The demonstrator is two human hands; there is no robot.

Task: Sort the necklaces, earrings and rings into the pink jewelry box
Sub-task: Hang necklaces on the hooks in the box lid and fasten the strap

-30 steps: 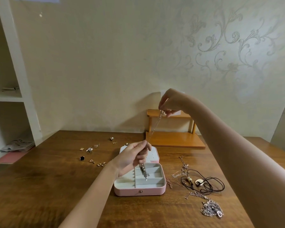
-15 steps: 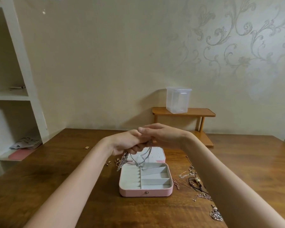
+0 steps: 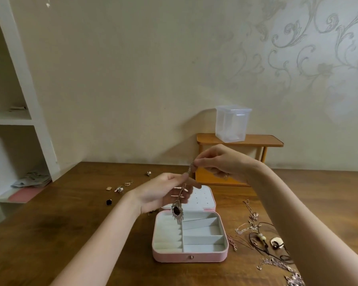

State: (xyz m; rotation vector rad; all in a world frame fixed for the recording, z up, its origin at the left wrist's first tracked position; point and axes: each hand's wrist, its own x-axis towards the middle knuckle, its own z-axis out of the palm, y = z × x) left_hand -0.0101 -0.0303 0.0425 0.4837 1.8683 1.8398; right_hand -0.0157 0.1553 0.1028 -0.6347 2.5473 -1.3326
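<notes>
wooden table (image 3: pixel 70 234) – matt grain; pink jewelry box (image 3: pixel 174 257) – smooth; metal necklace (image 3: pixel 177 211).

place: room in a home | wall: cream wallpaper (image 3: pixel 298 48) with scroll pattern, upper right | furniture: wooden table (image 3: pixel 50 234) across the bottom; white built-in shelves (image 3: pixel 19 120) at left holding papers; small wooden rack (image 3: pixel 240 139) centre right bearing a clear plastic tub (image 3: pixel 232 122)

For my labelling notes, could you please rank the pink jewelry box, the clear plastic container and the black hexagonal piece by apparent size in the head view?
1. pink jewelry box, though it is nearer
2. clear plastic container
3. black hexagonal piece
</notes>
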